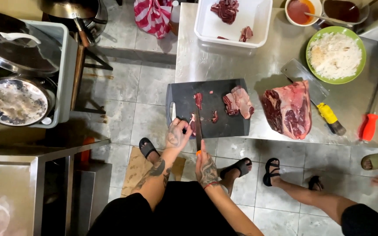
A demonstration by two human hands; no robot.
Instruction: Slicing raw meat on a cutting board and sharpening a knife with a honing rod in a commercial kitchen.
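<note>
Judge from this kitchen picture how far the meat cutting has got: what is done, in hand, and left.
Done: cut meat pieces lie in the white tub. In hand: the right hand holds a knife over the dark cutting board, and the left hand pins a small strip. Left: a slab on the board and a large red cut beside it.

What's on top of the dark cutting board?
On the dark cutting board lie a pale chunk of meat and small red scraps. The left hand pins one piece; the right hand holds a knife. The piece is mostly hidden.
</note>
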